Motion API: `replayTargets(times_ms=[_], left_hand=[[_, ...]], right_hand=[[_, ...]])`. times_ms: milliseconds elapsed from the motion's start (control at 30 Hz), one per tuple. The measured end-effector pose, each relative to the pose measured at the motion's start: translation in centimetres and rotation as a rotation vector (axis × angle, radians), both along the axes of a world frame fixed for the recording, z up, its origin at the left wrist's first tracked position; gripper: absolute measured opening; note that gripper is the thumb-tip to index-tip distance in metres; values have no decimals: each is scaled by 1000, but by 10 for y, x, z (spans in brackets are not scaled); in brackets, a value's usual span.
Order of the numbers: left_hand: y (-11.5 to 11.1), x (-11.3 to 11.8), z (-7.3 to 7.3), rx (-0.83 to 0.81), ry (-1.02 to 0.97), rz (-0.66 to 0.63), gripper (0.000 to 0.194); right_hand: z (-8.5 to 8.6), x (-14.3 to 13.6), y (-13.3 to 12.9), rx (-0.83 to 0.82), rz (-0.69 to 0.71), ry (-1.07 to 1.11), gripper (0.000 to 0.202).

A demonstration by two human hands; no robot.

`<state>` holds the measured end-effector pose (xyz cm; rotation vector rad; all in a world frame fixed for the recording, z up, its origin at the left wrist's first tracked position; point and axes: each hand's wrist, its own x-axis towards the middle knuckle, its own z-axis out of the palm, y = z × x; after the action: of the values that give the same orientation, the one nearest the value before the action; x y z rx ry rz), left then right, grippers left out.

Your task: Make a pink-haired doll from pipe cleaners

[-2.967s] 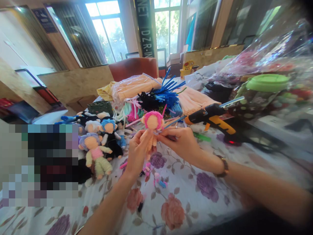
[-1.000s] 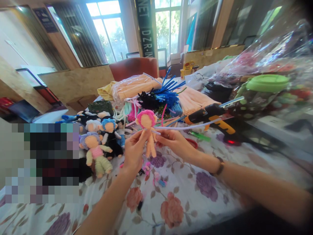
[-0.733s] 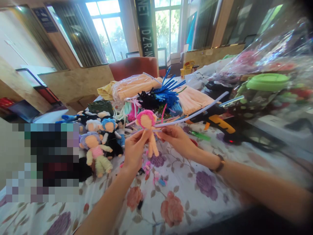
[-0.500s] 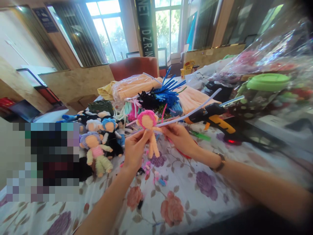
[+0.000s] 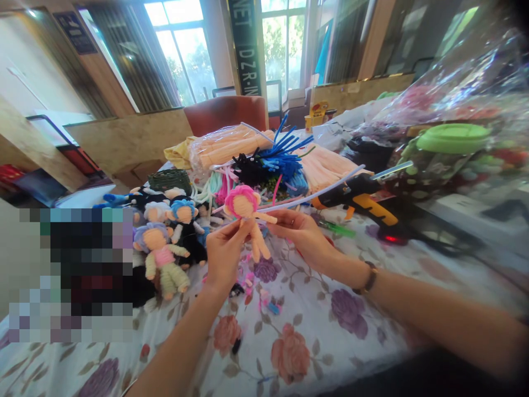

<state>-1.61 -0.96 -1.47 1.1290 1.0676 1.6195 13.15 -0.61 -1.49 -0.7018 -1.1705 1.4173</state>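
Here, our left hand (image 5: pixel 225 253) pinches the pink-haired chenille doll (image 5: pixel 242 204) at its chest, thumb in front, holding it tilted above the flower-printed tabletop (image 5: pixel 185 347). Our right hand (image 5: pixel 306 234) is half curled at the doll's outstretched arm; we cannot tell whether its fingertips grip that arm or the lilac chenille stem (image 5: pixel 322 193), which emerges beside the doll's head. To work this well, we should steady the torso without flattening its pile, pull any slack in the stem evenly, and mind its far end, which passes near the glue gun (image 5: pixel 376 209) and could catch there.
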Motion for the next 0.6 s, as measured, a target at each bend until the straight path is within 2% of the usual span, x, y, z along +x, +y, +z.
replayTargets(times_ms=[133, 233, 400, 600], left_hand=[[0, 3, 1, -54, -38, 12, 19], [-1, 3, 0, -66, -73, 23, 21], [0, 3, 0, -51, -107, 38, 19], [0, 2, 1, -47, -157, 71, 18]], right_hand=[[-7, -3, -1, -132, -112, 111, 29], [-10, -7, -5, -163, -143, 172, 28], [-13, -16, -12, -115, -147, 215, 30], [-20, -23, -15, -10, -117, 182, 42]])
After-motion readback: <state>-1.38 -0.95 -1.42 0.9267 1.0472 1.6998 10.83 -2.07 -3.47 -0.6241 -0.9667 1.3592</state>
